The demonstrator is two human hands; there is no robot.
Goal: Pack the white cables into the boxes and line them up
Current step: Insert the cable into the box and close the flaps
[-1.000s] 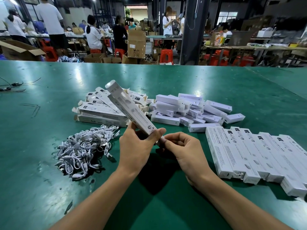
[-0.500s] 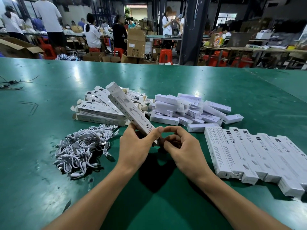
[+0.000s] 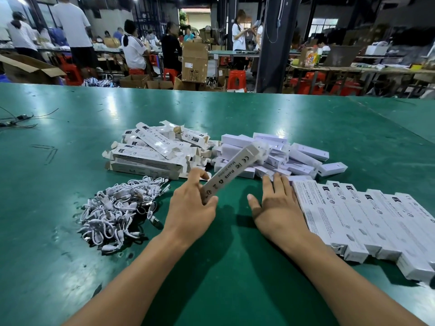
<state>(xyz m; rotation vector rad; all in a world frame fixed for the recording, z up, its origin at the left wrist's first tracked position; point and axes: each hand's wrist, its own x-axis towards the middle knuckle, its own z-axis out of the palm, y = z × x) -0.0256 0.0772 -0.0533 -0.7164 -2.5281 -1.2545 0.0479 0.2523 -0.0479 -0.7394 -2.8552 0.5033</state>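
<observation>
A long white box was held slanted above the table, its near end gripped between the thumb and curled fingers of the left hand and its far end raised toward the far edge, over a heap of small white boxes. Printed marks showed along its upper face. The right hand lay open, palm down with fingers straight and spread on the table, just beside the leftmost box in a row of packed boxes; whether it touched that box could not be told. The row ran side by side toward the right edge, each box lying flat with its printed face up, the near ends stepping closer to the near edge as the row went on. The white cables sat in a loose tangled heap on the left-edge side of the left hand, apart from it. Beyond the cables, toward the far edge, lay a pile of long printed boxes with open flaps, touching the heap of small white boxes on its right-edge side. Thin black wires lay at the left edge. Past the far edge, people stood and sat among cardboard cartons and red stools.
</observation>
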